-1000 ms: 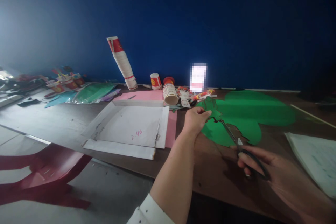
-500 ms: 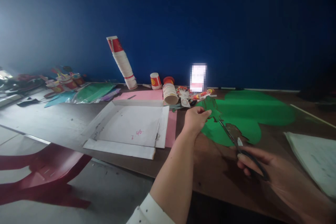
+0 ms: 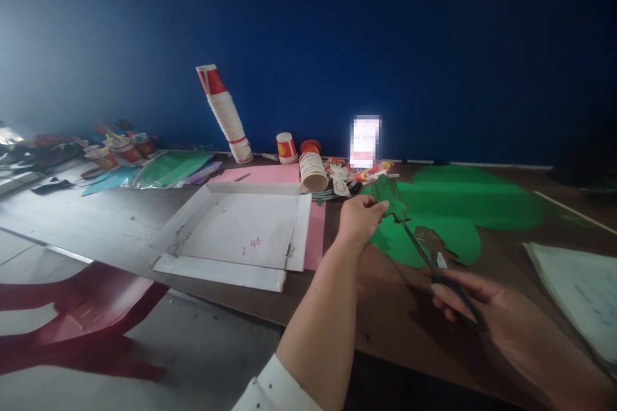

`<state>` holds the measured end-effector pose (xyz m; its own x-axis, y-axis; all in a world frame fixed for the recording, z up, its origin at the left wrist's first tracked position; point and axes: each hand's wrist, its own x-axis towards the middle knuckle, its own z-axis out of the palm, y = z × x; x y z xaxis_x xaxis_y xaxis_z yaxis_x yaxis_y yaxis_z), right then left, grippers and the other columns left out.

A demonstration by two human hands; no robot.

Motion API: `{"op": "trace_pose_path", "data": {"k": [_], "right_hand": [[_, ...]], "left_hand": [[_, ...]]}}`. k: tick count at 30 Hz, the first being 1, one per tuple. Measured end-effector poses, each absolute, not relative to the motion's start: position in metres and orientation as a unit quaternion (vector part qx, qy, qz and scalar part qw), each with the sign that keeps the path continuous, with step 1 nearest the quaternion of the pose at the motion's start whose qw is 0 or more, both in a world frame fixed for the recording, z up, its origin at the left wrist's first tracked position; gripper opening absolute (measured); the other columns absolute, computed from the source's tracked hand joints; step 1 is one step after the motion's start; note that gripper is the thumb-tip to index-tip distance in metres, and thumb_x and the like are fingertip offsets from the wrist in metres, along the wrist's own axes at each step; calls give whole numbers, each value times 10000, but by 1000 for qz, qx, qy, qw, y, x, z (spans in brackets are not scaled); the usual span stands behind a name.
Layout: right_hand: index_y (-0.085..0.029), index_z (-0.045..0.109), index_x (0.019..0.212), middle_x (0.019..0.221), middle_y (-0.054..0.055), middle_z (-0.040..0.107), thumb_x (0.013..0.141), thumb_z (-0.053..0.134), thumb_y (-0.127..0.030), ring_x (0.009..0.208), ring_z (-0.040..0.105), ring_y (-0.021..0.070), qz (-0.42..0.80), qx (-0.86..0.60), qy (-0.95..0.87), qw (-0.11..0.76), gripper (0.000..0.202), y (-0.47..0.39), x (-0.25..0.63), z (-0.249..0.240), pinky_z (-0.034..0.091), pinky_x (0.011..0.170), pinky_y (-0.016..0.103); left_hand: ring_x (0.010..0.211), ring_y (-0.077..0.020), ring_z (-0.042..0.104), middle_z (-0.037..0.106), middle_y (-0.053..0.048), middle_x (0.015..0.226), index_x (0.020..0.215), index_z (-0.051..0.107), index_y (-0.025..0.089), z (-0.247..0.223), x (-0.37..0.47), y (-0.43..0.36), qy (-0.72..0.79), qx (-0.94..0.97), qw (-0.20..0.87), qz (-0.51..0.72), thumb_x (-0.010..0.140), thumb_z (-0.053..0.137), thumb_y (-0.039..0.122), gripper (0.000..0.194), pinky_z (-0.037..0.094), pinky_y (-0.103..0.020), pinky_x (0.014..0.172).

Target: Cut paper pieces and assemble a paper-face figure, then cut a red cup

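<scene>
Between the thumb and fingers of my left hand (image 3: pixel 359 218) is a small green paper cutout (image 3: pixel 385 196) with dark drawn lines and an irregular edge. My right hand (image 3: pixel 486 302) is closed around the handles of dark scissors (image 3: pixel 417 241). The blade tips reach the lower edge of the cutout; whether they bite into it I cannot tell. Under and beyond both hands lies a large green sheet with rounded lobes (image 3: pixel 457 196). A gap in its near edge shows the brown tabletop.
Left of my arm lies a shallow white box lid (image 3: pixel 231 225) on pink paper (image 3: pixel 315 237). Behind stand a tall leaning stack of paper cups (image 3: pixel 226 119) and a lit, blurred screen (image 3: pixel 365 141). A paper pad (image 3: pixel 573 295) lies at right, a red chair (image 3: pixel 81 314) at lower left.
My right hand and the scissors have shifted slightly to the left, and the scissors look a little more closed. My left hand holds the cutout in nearly the same place.
</scene>
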<state>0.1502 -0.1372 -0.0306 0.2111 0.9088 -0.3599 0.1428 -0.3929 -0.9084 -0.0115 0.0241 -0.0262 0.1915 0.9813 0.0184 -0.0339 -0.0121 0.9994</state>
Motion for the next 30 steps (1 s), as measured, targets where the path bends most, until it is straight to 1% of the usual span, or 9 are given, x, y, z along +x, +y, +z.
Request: {"op": "trace_pose_path", "data": {"k": [6, 13, 17, 20, 23, 26, 29, 30], "right_hand": [[-186, 744, 1107, 736, 56, 728, 652, 783, -564, 636, 630, 173, 468, -693, -398, 377, 592, -138, 147, -27, 482, 557, 240], [-165, 727, 1142, 742, 64, 727, 645, 781, -555, 653, 653, 201, 472, -690, -403, 373, 634, -137, 149, -30, 501, 574, 273], [-163, 749, 1081, 720, 74, 736, 598, 784, -576, 642, 659, 213, 451, -706, -408, 364, 637, -139, 150, -27, 505, 582, 286], [-169, 743, 1089, 728, 73, 745, 569, 792, -582, 645, 664, 214, 451, -716, -387, 367, 666, -143, 150, -23, 508, 585, 277], [-163, 719, 1129, 735, 65, 747, 578, 781, -599, 663, 661, 210, 458, -719, -379, 360, 706, -147, 151, -18, 502, 592, 262], [-171, 707, 1145, 711, 43, 738, 604, 759, -603, 673, 664, 209, 449, -724, -398, 339, 695, -149, 152, -16, 498, 615, 254], [-213, 707, 1121, 687, 28, 730, 667, 709, -592, 691, 678, 229, 415, -737, -431, 314, 591, -150, 155, -15, 501, 665, 279], [-237, 702, 1114, 707, 29, 739, 696, 684, -589, 709, 686, 241, 392, -744, -445, 308, 547, -149, 157, -15, 500, 687, 297]], "left_hand": [[554, -93, 491, 481, 37, 540, 607, 482, 175, -27, -12, 24, 442, 540, 548, 461, 742, 687, 313, 282, 396, -212, 555], [537, -88, 472, 484, 35, 540, 609, 490, 174, -26, -12, 24, 434, 534, 554, 468, 741, 680, 304, 265, 393, -212, 551], [515, -80, 450, 490, 36, 538, 596, 482, 173, -26, -12, 24, 439, 534, 548, 472, 736, 687, 311, 284, 381, -213, 543], [506, -75, 442, 501, 36, 544, 599, 488, 173, -27, -12, 24, 440, 536, 545, 472, 731, 696, 324, 289, 370, -211, 536], [507, -78, 440, 491, 40, 538, 601, 483, 177, -27, -12, 24, 440, 539, 543, 470, 736, 688, 329, 289, 362, -211, 530], [515, -82, 441, 474, 42, 528, 591, 471, 179, -25, -12, 23, 441, 544, 541, 465, 748, 675, 329, 297, 351, -208, 525], [521, -87, 442, 476, 39, 527, 584, 479, 177, -24, -13, 22, 450, 556, 530, 455, 755, 666, 328, 295, 341, -211, 525], [521, -89, 438, 475, 38, 526, 581, 482, 177, -23, -14, 22, 457, 564, 522, 449, 756, 665, 328, 294, 337, -215, 525]]}}
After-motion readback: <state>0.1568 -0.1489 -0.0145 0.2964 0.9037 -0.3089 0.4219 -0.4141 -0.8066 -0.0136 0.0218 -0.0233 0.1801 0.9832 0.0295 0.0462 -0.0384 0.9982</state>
